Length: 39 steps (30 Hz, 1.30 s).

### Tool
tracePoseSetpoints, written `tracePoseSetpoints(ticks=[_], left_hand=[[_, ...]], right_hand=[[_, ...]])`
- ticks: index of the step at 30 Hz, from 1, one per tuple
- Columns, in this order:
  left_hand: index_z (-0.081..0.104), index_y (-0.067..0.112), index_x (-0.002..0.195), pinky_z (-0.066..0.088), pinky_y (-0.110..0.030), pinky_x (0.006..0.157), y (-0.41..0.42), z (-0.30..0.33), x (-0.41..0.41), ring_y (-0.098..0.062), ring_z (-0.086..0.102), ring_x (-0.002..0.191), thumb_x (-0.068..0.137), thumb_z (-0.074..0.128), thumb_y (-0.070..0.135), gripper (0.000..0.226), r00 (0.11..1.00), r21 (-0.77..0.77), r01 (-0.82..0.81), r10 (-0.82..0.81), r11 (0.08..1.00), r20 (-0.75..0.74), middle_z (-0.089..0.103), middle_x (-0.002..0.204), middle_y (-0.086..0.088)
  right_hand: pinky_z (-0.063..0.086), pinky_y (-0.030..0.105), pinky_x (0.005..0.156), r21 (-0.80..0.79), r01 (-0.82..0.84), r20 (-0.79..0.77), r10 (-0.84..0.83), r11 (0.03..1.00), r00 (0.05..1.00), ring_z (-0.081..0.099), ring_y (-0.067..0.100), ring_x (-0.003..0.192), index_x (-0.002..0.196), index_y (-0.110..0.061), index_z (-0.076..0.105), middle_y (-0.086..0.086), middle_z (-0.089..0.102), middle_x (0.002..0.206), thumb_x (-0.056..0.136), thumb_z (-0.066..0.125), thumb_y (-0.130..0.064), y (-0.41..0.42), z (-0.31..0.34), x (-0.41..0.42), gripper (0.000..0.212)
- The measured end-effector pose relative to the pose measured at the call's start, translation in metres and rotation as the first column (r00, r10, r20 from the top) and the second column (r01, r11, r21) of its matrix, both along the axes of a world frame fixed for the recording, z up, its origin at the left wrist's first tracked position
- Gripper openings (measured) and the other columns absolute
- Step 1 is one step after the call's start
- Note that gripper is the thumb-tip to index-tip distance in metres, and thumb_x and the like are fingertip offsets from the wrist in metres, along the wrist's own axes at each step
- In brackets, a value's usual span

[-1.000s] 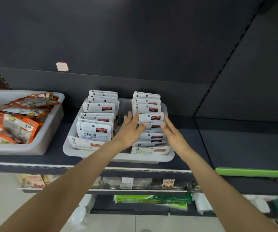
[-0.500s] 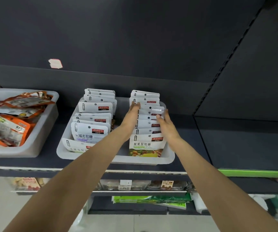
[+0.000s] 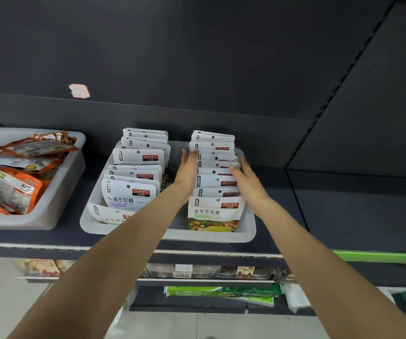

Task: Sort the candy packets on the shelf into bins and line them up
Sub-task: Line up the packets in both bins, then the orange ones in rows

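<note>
White packets in the right row (image 3: pixel 215 184) now stand upright, because our left hand (image 3: pixel 189 168) and right hand (image 3: pixel 246 178) press them with straight fingers, so this row is nearly lined up.

Both forearms are bare all the way to the bottom edge of the view, with no sleeve on either. The left hand (image 3: pixel 189 167) and the right hand (image 3: pixel 247 178) wear no gloves, rings, watch or wristband, and the fingernails look short and unpainted.
</note>
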<state>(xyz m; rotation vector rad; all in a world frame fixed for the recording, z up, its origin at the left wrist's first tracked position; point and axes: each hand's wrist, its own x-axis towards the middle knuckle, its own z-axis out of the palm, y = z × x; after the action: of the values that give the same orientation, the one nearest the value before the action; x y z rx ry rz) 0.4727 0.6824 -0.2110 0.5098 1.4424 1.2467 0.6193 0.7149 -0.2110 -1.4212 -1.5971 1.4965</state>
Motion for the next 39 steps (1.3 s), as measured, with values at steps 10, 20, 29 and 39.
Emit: tracePoseSetpoints(ticks=[10, 20, 29, 39], left_hand=[[0.042, 0.035, 0.14, 0.041, -0.049, 0.104, 0.033, -0.001, -0.005, -0.028, 0.058, 0.116, 0.069, 0.039, 0.081, 0.084, 0.983, -0.045, 0.104, -0.109, 0.994, -0.148, 0.058, 0.131, -0.005], [0.011, 0.032, 0.152, 0.023, -0.044, 0.113, 0.052, 0.008, -0.011, -0.031, 0.031, 0.139, 0.098, 0.021, 0.057, 0.061, 0.939, -0.034, -0.013, 0.0, 0.999, -0.343, 0.029, 0.154, -0.007], [0.05, 0.029, 0.135, 0.042, -0.048, 0.105, 0.056, 0.004, -0.017, -0.027, 0.057, 0.116, 0.084, 0.038, 0.07, 0.067, 0.993, 0.028, -0.011, 0.014, 1.0, -0.114, 0.059, 0.129, -0.007], [0.055, 0.027, 0.129, 0.046, -0.046, 0.1, 0.054, 0.012, -0.027, -0.024, 0.063, 0.107, 0.08, 0.039, 0.074, 0.07, 0.994, 0.049, -0.024, 0.029, 0.999, -0.102, 0.066, 0.12, -0.005]], right_hand=[[0.049, 0.034, 0.093, 0.095, -0.092, 0.134, 0.078, 0.991, 0.988, 0.055, 0.016, 0.114, 0.148, -0.031, 0.019, 0.002, 0.044, 0.142, 0.098, 0.045, -0.034, 0.027, 0.003, -0.009, 0.056], [0.032, 0.029, 0.101, 0.218, -0.205, 0.293, 0.137, 0.954, 0.946, 0.035, 0.018, 0.136, 0.148, -0.026, 0.023, 0.002, 0.027, 0.153, 0.1, 0.042, -0.032, 0.053, 0.015, -0.017, 0.052], [0.036, 0.037, 0.107, 0.144, -0.087, 0.19, 0.059, 0.986, 0.98, 0.038, 0.024, 0.135, 0.152, -0.024, 0.011, 0.003, 0.034, 0.151, 0.102, 0.038, -0.029, 0.064, 0.012, -0.015, 0.057], [0.042, 0.039, 0.105, 0.152, -0.102, 0.171, 0.076, 0.983, 0.982, 0.046, 0.023, 0.129, 0.148, -0.026, 0.027, 0.005, 0.041, 0.146, 0.101, 0.041, -0.018, 0.062, 0.008, -0.023, 0.05]])
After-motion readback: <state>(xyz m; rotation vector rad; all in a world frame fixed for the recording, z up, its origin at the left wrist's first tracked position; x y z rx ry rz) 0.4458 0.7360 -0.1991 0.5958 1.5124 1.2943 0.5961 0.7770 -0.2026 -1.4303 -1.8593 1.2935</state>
